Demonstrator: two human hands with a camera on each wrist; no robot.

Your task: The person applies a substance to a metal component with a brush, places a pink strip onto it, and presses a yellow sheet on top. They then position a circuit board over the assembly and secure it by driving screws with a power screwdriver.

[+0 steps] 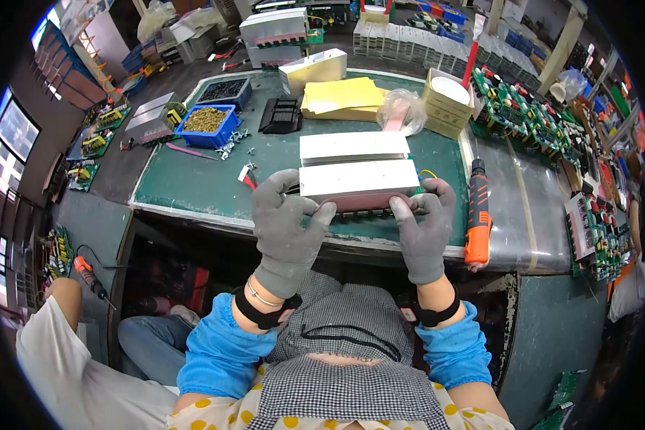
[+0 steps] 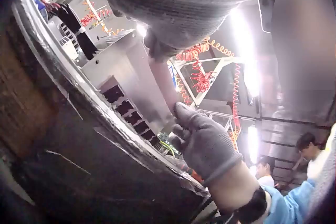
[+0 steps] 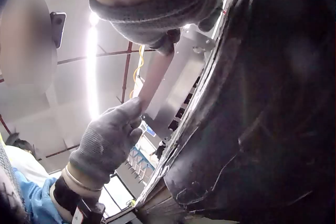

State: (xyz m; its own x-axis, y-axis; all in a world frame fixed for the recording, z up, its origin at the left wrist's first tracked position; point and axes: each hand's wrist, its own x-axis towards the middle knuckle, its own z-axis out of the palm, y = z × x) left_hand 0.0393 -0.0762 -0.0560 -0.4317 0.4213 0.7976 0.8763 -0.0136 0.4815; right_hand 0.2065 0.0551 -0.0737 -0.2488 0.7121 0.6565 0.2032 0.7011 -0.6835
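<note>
"What do the hands have between them?"

"A pink strip [image 1: 362, 203]. The left hand [image 1: 285, 228] pinches one end between thumb and fingers, and the right hand [image 1: 426, 233] pinches the other, both in grey gloves."

"So the fingers are closed narrow on it?"

"At the tips, yes, with the strip stretched out between them (both wrist views show it nicely)."

"Where does it sit?"

"At six o'clock on the silver metal housing [image 1: 358, 175], along its near side. I can't tell whether it touches all the way along. The housing rests near the front edge of the green-topped table [image 1: 193, 188], with dark parts showing low on its near side."

"And around the housing, taking it as the clock's centre?"

"Yellow sheets [image 1: 344, 95] at twelve, and a crumpled clear bag [image 1: 401, 111] at one. At two stands a cardboard box [image 1: 446, 115]. The orange and black power driver [image 1: 479, 218] lies at four, its handle end towards the person."

"What about the other side?"

"Around ten there's a black part [image 1: 280, 116], then, farther out, a blue bin [image 1: 208, 124] full of small brass-coloured pieces. A few loose silver pieces [image 1: 229, 147] lie beside the bin."
</note>
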